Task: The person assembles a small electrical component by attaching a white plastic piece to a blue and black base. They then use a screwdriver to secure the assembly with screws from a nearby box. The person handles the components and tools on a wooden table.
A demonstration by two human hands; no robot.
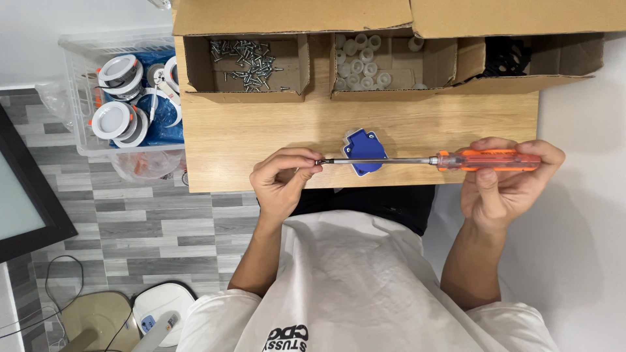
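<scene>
My right hand (505,182) grips the orange see-through handle of a screwdriver (486,160), held level over the front of the wooden table (261,130). Its metal shaft runs left to my left hand (283,179), whose fingertips pinch at the tip; a small screw may be there, too small to tell. Under the shaft, a blue plastic part (364,151) lies flat on the table between my hands.
Open cardboard boxes stand along the table's back: one with several screws (244,62), one with white plastic rings (362,62), one with black parts (505,55). A clear bin (85,140) of round white light fittings stands on the floor at left. A dark frame (26,195) leans at far left.
</scene>
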